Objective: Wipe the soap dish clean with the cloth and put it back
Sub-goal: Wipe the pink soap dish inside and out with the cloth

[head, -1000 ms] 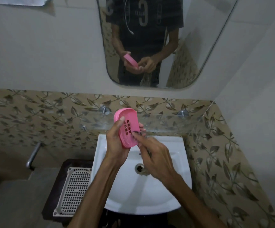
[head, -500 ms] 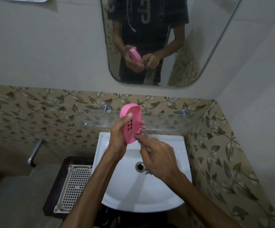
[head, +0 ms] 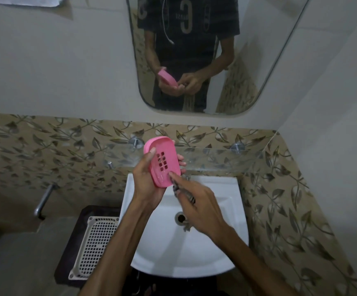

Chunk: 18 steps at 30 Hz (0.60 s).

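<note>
At frame centre, the left hand (head: 146, 184) gripped one pink oval plastic soap dish (head: 162, 160), thumb across its slotted face, fingers curled behind. The right hand (head: 199, 207) pinched one dark crumpled cloth (head: 176, 189) against the dish's lower edge, above one white ceramic basin (head: 222, 248). One white perforated plastic tray (head: 92, 242) lay lower left.

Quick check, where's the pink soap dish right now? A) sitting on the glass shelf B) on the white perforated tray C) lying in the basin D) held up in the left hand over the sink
D: the left hand grips the soap dish tilted above the sink, while the right hand brings the cloth to its lower edge.
</note>
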{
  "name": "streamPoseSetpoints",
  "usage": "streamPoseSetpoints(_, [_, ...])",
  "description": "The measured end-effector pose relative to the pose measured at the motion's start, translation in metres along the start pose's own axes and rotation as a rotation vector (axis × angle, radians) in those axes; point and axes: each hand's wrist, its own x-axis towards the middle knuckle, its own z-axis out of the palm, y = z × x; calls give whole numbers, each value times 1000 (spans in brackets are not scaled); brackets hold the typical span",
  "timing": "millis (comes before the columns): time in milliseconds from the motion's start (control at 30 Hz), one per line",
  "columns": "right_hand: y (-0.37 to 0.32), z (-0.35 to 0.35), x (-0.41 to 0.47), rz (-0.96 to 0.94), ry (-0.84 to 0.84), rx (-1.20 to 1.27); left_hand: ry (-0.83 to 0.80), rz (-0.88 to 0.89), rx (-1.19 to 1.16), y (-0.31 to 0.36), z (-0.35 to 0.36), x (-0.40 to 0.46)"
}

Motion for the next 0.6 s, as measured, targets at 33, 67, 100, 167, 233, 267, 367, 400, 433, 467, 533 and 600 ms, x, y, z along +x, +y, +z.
streamPoseSetpoints(33, [4, -3, 5, 17, 38, -13, -8, -4, 0, -1, 1, -1])
streamPoseSetpoints(67, [5, -3, 5, 35, 45, -4, -11, -9, -9, -2, 3, -1])
streamPoseSetpoints(100, [3, -1, 3, 25, 20, 12, -19, -14, -25, -2, 3, -2])
streamPoseSetpoints(167, [-4, 3, -7, -20, -78, 1, -42, -25, -41, -3, 1, -2])
streamPoseSetpoints(233, [3, 0, -5, -32, -72, -65, -59, -38, -32, -2, 2, -1])
streamPoseSetpoints(267, [8, -2, -1, -19, -29, -89, -61, -37, -27, -3, 3, -1])
streamPoseSetpoints(367, [3, 0, -3, -20, -35, -90, -57, -36, -30, -6, 4, -2])
streamPoseSetpoints(400, [-1, 1, -8, -35, -75, -79, -59, -39, -31, -7, 3, -2])
streamPoseSetpoints(433, [-2, 1, -9, -42, -87, -83, -54, -42, -26, -7, 3, -2])
streamPoseSetpoints(467, [1, -1, -6, -41, -65, -88, -46, -42, -16, -7, 3, -2])
streamPoseSetpoints(533, [7, -3, 3, -11, 7, -100, -43, -42, -4, -8, 4, -2])
streamPoseSetpoints(600, [2, -1, 0, -4, -24, -82, -51, -44, -8, -8, 4, -3])
